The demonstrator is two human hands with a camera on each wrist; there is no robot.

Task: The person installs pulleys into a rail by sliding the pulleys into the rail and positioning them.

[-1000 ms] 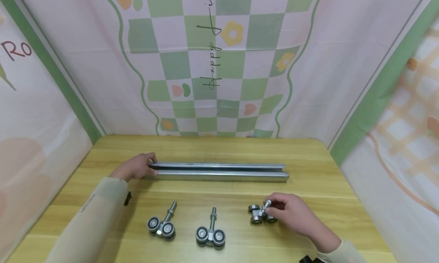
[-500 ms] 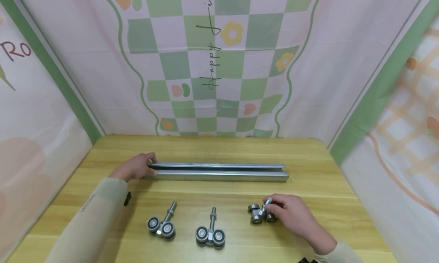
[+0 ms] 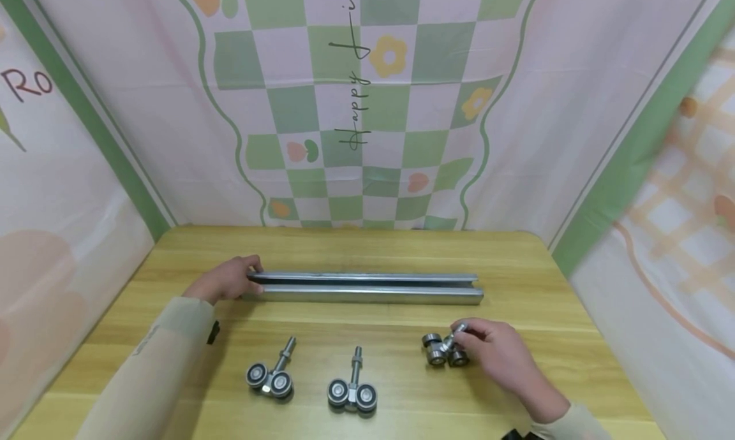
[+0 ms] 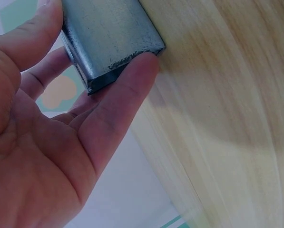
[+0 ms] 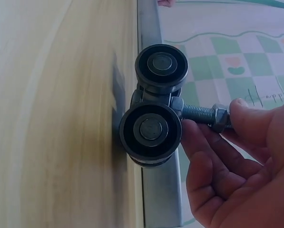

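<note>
A metal channel rail (image 3: pixel 367 294) lies across the table with its slot facing up. My left hand (image 3: pixel 230 278) grips the rail's left end, thumb on the near side and fingers round the far side; in the left wrist view the fingers (image 4: pixel 118 111) lie around the rail end (image 4: pixel 113 38). My right hand (image 3: pixel 499 354) pinches the bolt of a roller trolley (image 3: pixel 438 351), its wheels to the left of the fingers. The right wrist view shows this trolley's black-faced wheels (image 5: pixel 151 128) and the thumb on the bolt by the nut (image 5: pixel 220 118).
Two more roller trolleys rest on the table, one at the left (image 3: pixel 270 381) and one in the middle (image 3: pixel 353 394), bolts pointing away. The wooden table (image 3: pixel 172 389) meets a patterned cloth backdrop (image 3: pixel 379 108) at its far edge, with cloth on both sides.
My right hand has shifted the roller trolley slightly to the right and away from me, up off its earlier spot. My left hand and the rail have stayed in place.
</note>
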